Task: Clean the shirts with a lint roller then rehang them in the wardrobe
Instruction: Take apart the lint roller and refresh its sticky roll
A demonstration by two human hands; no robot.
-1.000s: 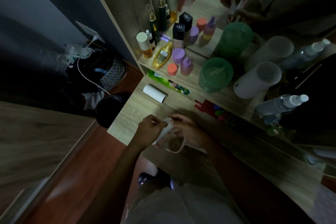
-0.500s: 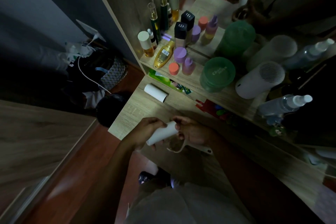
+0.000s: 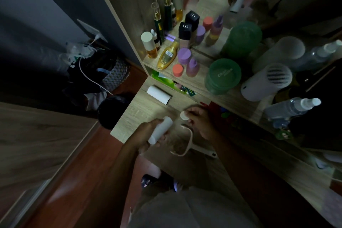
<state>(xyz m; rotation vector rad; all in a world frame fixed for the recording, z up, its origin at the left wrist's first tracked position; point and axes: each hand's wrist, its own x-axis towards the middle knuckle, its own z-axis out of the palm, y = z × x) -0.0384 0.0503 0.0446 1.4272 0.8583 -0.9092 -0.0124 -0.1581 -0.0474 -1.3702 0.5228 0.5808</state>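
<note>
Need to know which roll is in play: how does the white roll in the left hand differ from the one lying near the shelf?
The held roll is gripped in the left hand, tilted above the desk; the spare roll lies flat, untouched, nearer the shelf. Both are white cylinders of similar size.

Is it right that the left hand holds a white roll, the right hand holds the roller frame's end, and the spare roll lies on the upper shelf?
Not quite. In the head view the spare roll lies on the desk, below the shelf. The rest holds.
</note>
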